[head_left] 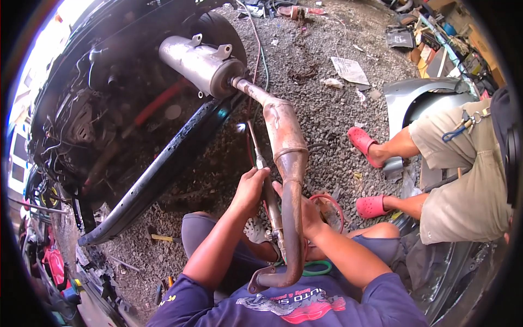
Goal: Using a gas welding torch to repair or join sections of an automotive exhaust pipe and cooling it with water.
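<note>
Rusty exhaust (286, 125) slants above the torch (273, 210), its muffler (201, 64) near the sill (163, 170), and may slip if support is weak, striking the left hand (251, 189), wrapped around the torch, or the right hand (311, 219), whose grip I cannot tell.

Shows white and pink lettering (299, 298), legible only in part, across the chest of a dark blue shirt (229, 316), nearer the body than the left hand (250, 189) and right hand (306, 212). Bears yellow characters (171, 297), too small to read, on the sleeve behind the left hand.
</note>
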`<action>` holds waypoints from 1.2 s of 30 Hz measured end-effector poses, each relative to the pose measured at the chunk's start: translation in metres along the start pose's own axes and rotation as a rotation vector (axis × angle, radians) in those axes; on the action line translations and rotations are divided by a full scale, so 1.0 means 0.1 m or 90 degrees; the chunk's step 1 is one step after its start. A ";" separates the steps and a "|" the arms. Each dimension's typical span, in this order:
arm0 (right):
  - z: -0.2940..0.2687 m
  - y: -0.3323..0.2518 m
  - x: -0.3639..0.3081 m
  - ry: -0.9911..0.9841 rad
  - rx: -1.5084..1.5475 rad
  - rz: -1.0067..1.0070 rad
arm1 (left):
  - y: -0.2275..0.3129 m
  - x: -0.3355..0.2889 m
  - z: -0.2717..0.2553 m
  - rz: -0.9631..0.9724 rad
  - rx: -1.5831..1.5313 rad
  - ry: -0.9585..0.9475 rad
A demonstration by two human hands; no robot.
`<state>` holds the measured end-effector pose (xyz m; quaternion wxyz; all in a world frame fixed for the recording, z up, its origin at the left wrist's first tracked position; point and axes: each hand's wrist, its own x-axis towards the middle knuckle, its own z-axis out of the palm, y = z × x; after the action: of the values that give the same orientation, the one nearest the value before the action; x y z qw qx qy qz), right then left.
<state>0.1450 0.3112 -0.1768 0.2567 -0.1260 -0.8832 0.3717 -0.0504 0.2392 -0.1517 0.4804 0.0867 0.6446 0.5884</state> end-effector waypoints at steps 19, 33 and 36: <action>0.17 0.07 0.14 0.143 -0.083 -0.029 | 0.17 -0.10 0.16 -0.039 -0.078 -0.128; 0.15 0.20 0.19 0.159 0.125 0.077 | 0.14 -0.04 0.22 0.006 0.029 -0.127; -0.07 0.18 0.23 0.123 -0.046 -0.037 | 0.18 -0.14 0.26 0.015 0.023 -0.130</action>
<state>0.1306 0.3376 -0.1773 0.3467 -0.1451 -0.8702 0.3185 -0.0325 0.2527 -0.1254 0.5352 0.1624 0.6018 0.5702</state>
